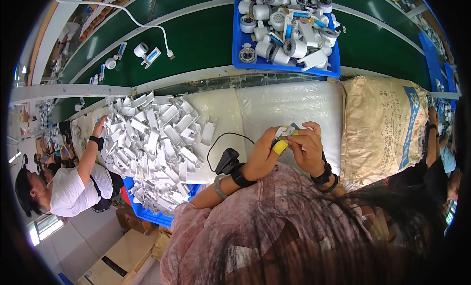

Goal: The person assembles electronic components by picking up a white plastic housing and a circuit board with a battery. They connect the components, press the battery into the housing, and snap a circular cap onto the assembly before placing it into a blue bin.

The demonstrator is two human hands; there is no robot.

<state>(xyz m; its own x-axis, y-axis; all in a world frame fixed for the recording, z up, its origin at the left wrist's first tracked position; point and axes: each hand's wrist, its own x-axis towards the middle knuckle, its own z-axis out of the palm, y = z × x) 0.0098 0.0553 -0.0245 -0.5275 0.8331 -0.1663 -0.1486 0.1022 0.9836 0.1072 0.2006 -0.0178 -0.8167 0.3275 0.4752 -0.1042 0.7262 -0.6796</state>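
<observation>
Both hands meet over the near edge of the worktop, in front of my chest. My left hand (263,155) is closed round a small yellow object (279,147), whose kind I cannot make out. A crumpled white and grey bit (284,132) sticks up from between the fingers. My right hand (308,148) pinches at the same bundle from the other side, fingertips bent together. The fingers hide most of what is held. Left of my hands, a large heap of white plastic housings (157,133) lies on the worktop.
Beyond the worktop, a blue crate (336,64) of white round parts stands on a green conveyor (191,44). A brown sack (382,128) lies at the right. Another blue bin (157,217) holds housings at the left. A person (73,187) reaches toward the heap. A white cable (127,12) hangs above.
</observation>
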